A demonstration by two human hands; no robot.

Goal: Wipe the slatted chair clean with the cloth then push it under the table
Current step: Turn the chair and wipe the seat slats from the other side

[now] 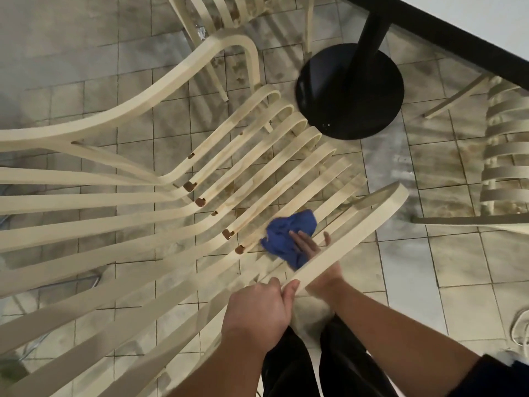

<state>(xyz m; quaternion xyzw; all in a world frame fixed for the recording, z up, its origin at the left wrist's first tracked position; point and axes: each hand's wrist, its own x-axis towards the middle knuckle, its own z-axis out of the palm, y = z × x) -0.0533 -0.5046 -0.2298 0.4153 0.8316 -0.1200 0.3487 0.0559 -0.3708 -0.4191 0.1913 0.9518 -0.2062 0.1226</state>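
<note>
Head view: three chairs (pixel 217 179) (pixel 229 12) (pixel 503 150), one cloth (pixel 282 234), one table (pixel 458 43)

— What else is there?
— I see a second cream slatted chair (pixel 249 7) at top centre, a third chair (pixel 506 130) at the right edge, stained grey floor tiles (pixel 406 270) under both.
</note>
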